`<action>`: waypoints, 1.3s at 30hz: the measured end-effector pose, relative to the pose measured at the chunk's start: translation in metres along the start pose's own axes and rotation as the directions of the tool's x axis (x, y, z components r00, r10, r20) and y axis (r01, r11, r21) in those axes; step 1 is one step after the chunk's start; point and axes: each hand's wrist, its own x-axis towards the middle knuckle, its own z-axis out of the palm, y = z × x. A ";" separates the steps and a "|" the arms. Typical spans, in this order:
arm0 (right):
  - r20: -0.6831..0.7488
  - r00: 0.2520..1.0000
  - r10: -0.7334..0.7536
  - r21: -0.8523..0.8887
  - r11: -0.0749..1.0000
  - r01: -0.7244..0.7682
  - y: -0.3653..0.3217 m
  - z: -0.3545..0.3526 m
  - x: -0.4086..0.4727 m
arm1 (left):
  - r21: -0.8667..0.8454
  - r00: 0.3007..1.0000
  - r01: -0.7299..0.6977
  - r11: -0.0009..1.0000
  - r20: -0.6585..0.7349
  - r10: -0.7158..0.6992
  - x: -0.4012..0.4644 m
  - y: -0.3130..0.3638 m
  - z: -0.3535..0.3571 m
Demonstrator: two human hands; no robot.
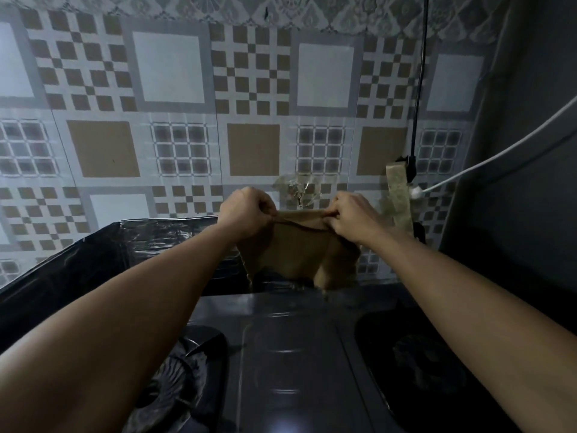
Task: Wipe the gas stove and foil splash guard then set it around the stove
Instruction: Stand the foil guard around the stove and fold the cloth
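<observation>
A patterned tile wall (175, 129) fills the view above the dark gas stove (290, 354), where I hold a brown cloth (296, 248) stretched between both hands over the back edge. The foil splash guard (93, 264), dark and crinkled in this dim light, stands along the stove's left side and runs behind it toward the wall, so it appears to be partly in place already. Two burners sit low in the view, the left burner (184, 367) with its ribbed ring showing, the right burner (418, 360) almost lost in shadow. My left hand (246, 210) pinches the cloth's top left corner with curled fingers; my right hand (349, 217) pinches the top right corner the same way, the cloth hanging slack below them. To the right, a black cable (420, 89) drops down the wall and a white cable (505, 151) crosses to a plug (416, 192) beside strips of tape (398, 195). I judge the risks here as these: a wide wipe could snag the cables or plug, and pressing hard on the thin guard could crumple it or tip it over.
</observation>
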 end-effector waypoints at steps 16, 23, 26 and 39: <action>-0.058 0.998 -0.040 -0.160 0.987 0.030 0.021 0.062 0.057 | 0.309 0.996 -0.049 0.950 -0.052 0.069 0.055 -0.017 0.068; -0.013 0.999 0.031 -0.136 0.990 -0.033 0.022 0.084 0.050 | 0.303 1.000 0.008 0.953 0.008 -0.012 0.047 -0.016 0.090; 0.008 0.997 0.072 -0.064 0.995 -0.071 0.023 0.091 0.049 | 0.307 0.997 0.035 0.951 0.050 -0.053 0.042 -0.011 0.094; 0.101 0.977 0.189 -0.047 0.982 -0.185 0.031 0.087 0.042 | 0.157 0.931 0.063 0.986 0.346 -0.115 0.028 -0.020 0.088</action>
